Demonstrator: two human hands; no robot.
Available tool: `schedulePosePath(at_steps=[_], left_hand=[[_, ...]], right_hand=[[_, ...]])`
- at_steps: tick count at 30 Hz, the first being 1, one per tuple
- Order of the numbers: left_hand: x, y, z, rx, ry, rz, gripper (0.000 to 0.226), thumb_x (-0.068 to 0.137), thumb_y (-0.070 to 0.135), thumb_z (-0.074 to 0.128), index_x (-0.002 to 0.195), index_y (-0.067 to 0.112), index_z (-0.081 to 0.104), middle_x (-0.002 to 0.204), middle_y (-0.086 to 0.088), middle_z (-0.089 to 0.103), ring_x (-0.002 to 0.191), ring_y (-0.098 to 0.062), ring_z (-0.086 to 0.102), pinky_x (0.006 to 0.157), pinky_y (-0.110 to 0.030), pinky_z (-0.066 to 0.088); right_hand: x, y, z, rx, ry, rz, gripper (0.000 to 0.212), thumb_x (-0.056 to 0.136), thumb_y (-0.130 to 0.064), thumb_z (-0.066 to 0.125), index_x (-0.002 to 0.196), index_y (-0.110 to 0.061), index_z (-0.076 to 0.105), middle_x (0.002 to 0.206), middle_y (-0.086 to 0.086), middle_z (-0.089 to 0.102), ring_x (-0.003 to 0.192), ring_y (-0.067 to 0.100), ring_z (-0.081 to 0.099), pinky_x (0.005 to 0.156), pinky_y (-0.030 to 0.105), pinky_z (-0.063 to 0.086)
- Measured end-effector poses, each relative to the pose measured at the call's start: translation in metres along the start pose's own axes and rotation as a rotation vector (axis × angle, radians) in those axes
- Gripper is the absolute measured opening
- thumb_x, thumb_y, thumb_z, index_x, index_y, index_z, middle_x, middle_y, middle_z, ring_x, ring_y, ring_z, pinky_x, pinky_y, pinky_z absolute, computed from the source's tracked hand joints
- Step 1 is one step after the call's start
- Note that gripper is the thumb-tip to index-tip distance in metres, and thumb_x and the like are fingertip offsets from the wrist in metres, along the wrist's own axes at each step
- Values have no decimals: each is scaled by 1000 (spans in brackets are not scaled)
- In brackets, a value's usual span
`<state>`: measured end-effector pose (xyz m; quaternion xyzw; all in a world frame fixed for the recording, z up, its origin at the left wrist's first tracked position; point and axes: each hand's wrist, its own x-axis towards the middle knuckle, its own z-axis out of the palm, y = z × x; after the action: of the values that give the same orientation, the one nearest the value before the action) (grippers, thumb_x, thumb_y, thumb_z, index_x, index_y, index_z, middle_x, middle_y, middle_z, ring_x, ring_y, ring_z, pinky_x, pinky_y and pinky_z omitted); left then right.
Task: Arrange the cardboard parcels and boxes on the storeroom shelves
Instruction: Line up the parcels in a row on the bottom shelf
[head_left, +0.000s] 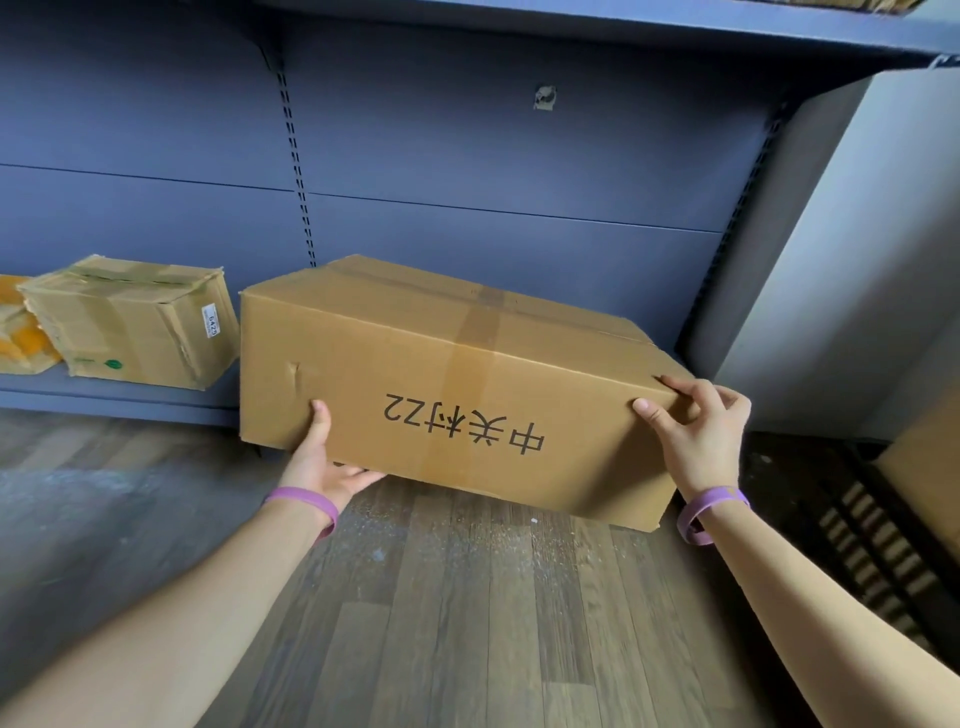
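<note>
Left grip (326, 460), right grip (698, 436) on box (457, 358) edges

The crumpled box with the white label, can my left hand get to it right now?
Probably not yet: your left hand grips the big box from below. The way itself looks free; nothing stands before the crumpled box on the shelf.

2 cardboard boxes (1 large box (457, 384), 1 battered small box (130, 322)), 1 orange parcel (21, 343), 2 hands, the left hand (322, 467) and right hand (701, 441), and 2 purple wristbands (306, 501) (706, 512).
</note>
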<state>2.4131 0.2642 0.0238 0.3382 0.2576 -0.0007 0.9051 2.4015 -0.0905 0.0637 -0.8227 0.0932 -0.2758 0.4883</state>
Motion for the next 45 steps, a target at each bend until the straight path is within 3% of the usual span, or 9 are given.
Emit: schedulePosePath(at_steps=[2,5,8,13,18,23,33,39,45], left_hand=[[1,-5,4,22,6,-12,61,88,50,65,137,18,46,144,-17,51,134,-42,47,109,-63,38],[1,-12,5,29,20,-24,58,88,49,66,134,18,48,132,-14,56,131,-41,48,110,-62,38],[-2,-18,11,13,8,-52,48,90,48,65,121,16,49,122,-17,59,116,-39,53,99,-59,43],[-10,-28,26,57,23,-76,70,91,45,65,149,17,38,154,-19,39,141,-40,38,112,-60,35],[-8,-39,33,87,-86,-102,83,69,34,84,142,24,47,130,-17,64,117,-41,60,72,-65,55],[-9,-45,35,123,-100,-69,87,65,31,88,142,25,48,128,-15,66,116,-40,62,66,-60,57],[-24,-65,37,191,-209,-157,79,72,36,81,141,14,50,124,-18,69,116,-39,64,79,-57,57],[-21,-57,31,206,-294,-191,78,76,51,73,141,13,51,126,-16,69,119,-33,64,93,-50,52],[-24,-58,35,195,-286,-205,78,75,50,73,139,12,52,124,-17,69,119,-33,63,89,-49,54]], right_hand=[[-6,-4,1,-21,16,0,38,83,-27,79,118,-21,67,130,5,34,92,-34,32,84,6,32],[-10,-15,0,-61,47,-8,38,83,-34,78,117,-26,67,133,5,35,91,-11,39,89,21,34],[-10,-24,-2,-88,82,-19,40,79,-44,79,115,-30,68,130,2,36,104,5,43,90,30,41],[-21,-31,7,-86,144,-95,44,74,-49,82,112,-29,71,116,0,34,116,28,48,105,43,43],[-43,-42,26,-42,172,-179,44,77,-35,83,117,-26,68,116,3,35,116,30,44,106,42,38],[-68,-48,47,-64,153,-294,52,83,-30,79,131,-28,59,119,5,35,120,27,38,102,26,25],[-72,-60,52,-55,235,-445,64,81,-21,76,138,-29,48,129,19,45,121,28,38,107,13,15],[-92,-90,64,-116,250,-548,66,81,-13,70,139,-34,47,146,14,36,117,35,40,107,38,28],[-95,-93,63,-103,260,-547,69,81,-14,72,140,-36,45,147,10,36,119,34,40,108,37,26]])
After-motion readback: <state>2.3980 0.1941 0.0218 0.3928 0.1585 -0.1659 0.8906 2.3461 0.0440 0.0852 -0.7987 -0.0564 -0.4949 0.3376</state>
